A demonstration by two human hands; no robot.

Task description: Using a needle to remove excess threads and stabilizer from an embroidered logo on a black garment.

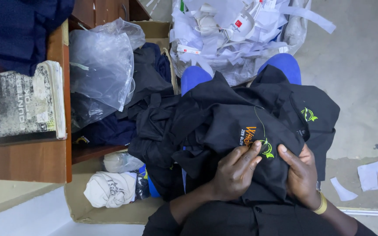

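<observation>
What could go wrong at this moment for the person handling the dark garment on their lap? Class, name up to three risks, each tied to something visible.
1. The loose green thread runs up from the embroidered logo where the left hand pinches; a hard tug might pucker or unravel the stitching.
2. The black garment lies heaped over the knees with other dark pieces, so one may slide to the floor.
3. The right hand bunches the cloth, perhaps distorting the logo.

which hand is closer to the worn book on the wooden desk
Left. The left hand grips the black garment on the lap, on the side toward the worn book. The right hand holds the same garment farther from the book.
</observation>
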